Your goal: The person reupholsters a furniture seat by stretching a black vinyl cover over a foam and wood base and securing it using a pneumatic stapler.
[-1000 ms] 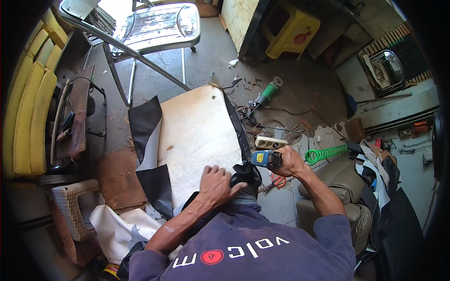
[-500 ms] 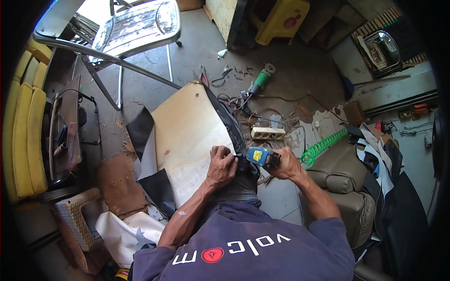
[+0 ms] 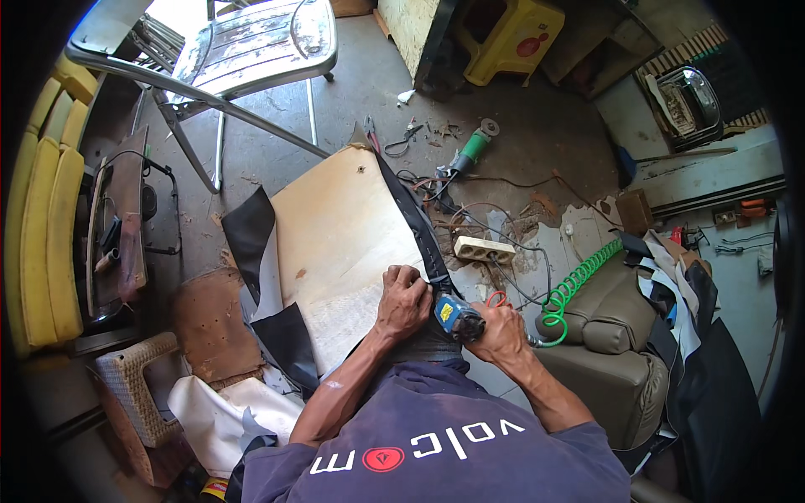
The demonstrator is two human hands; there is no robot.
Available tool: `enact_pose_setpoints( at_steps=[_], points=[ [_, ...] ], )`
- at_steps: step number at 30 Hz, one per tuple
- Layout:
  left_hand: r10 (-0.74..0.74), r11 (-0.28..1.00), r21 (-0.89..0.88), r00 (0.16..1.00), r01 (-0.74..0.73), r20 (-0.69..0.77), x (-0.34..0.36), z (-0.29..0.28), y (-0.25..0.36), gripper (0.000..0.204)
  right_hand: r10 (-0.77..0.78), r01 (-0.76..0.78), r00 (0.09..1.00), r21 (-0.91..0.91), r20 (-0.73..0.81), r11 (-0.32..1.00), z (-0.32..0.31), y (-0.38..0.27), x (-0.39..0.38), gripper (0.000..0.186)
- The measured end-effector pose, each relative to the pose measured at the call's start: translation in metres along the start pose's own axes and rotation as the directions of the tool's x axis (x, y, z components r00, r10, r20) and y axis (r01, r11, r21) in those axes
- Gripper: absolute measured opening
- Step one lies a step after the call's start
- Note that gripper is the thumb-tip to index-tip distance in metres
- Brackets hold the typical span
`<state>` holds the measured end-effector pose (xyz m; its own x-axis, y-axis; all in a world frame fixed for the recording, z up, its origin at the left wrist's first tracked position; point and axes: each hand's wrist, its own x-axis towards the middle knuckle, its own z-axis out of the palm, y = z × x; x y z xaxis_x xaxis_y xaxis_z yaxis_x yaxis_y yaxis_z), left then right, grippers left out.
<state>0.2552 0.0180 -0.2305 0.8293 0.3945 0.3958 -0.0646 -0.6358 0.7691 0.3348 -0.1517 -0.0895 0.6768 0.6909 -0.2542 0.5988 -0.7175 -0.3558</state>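
A cream-coloured cushion panel [image 3: 344,218] rests in front of me, with black cover material [image 3: 409,210] folded over its right edge. My left hand [image 3: 404,300] is closed on that black edge, fingers curled down at the panel's near right side. In my right hand [image 3: 503,335] is a blue and black staple gun [image 3: 457,318], its nose beside the black edge, close to my left fingers. Whether the nose touches the material I cannot tell. A green coiled air hose [image 3: 587,270] runs to the gun's handle. Loose black flaps [image 3: 250,230] hang at the panel's left side.
Beyond the panel lie a green angle grinder [image 3: 475,149], pliers [image 3: 371,134] and a white power strip [image 3: 484,249] with cables. A metal folding chair [image 3: 260,50] stands at the far left. Brown padded upholstery [image 3: 599,369] sits on the right, yellow cushions [image 3: 50,235] on the left.
My right hand has brought the staple gun down and left, nearer the black edge. The left hand has shifted slightly, still holding the edge. The view has moved a little.
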Motion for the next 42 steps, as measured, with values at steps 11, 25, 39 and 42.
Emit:
enact_pose_setpoints(
  at_steps=[11,25,39,42],
  points=[
    [0.013,0.999,-0.032,1.000,-0.014,-0.010,-0.001,-0.004,0.007,0.013,-0.287,0.286,0.958,0.068,0.006,0.956,-0.032,0.051,0.032,0.020],
    [0.025,0.999,0.039,0.998,-0.027,0.050,-0.009,-0.002,0.011,0.011,-0.358,0.386,0.907,-0.099,0.222,0.917,-0.043,0.046,0.053,0.038],
    [0.021,0.999,0.038,0.940,-0.036,0.342,0.000,-0.040,0.006,0.029,-0.108,0.103,0.994,0.284,0.003,0.953,-0.002,0.068,0.025,0.025],
    [-0.054,0.997,-0.033,0.948,0.067,0.313,0.005,-0.027,0.004,0.027,-0.027,0.090,0.983,0.349,-0.183,0.933,0.031,0.077,-0.001,0.027]
  ],
)
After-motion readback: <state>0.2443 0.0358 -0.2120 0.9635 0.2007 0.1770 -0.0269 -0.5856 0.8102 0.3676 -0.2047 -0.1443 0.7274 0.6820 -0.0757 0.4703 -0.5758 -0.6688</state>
